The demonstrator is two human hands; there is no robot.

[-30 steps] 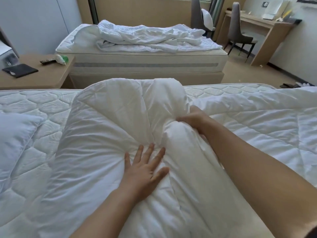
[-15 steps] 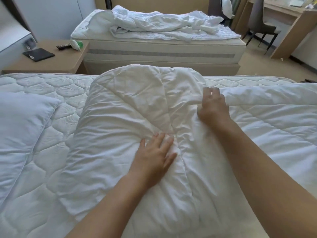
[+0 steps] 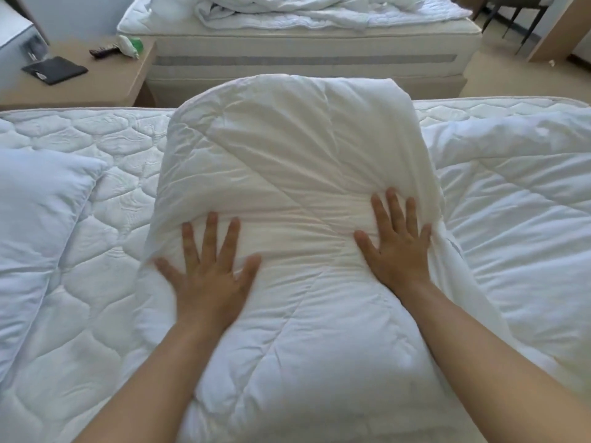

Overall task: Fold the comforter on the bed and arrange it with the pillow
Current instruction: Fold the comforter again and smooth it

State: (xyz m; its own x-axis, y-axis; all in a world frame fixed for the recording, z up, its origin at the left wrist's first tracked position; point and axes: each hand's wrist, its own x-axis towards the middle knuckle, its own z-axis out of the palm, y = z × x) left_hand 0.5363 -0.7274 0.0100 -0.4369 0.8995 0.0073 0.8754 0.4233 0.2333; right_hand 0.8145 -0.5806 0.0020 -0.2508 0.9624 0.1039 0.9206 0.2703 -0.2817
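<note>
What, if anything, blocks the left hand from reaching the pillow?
Likely yes, reachable: the left hand presses flat on the comforter, holding nothing, with only bare mattress between it and the pillow.

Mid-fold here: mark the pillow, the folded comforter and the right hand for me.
pillow [image 3: 35, 203]: head view, middle of its visible face, at the left edge.
comforter [image 3: 287, 148]: head view, upper face of the folded bundle.
right hand [image 3: 399, 251]: head view, back of the hand, flat on the comforter.

Two hands in shot, left hand [image 3: 208, 276] and right hand [image 3: 398, 247], both flat on the one folded comforter [image 3: 287, 155]. One pillow [image 3: 32, 212] sits left of it. Two beds: near bed [image 3: 96, 139] beneath it, far bed [image 3: 303, 43] beyond. One nightstand [image 3: 96, 84] beyond-left carries three things: folder [image 3: 54, 70], remote [image 3: 104, 52], bottle [image 3: 131, 46].
</note>
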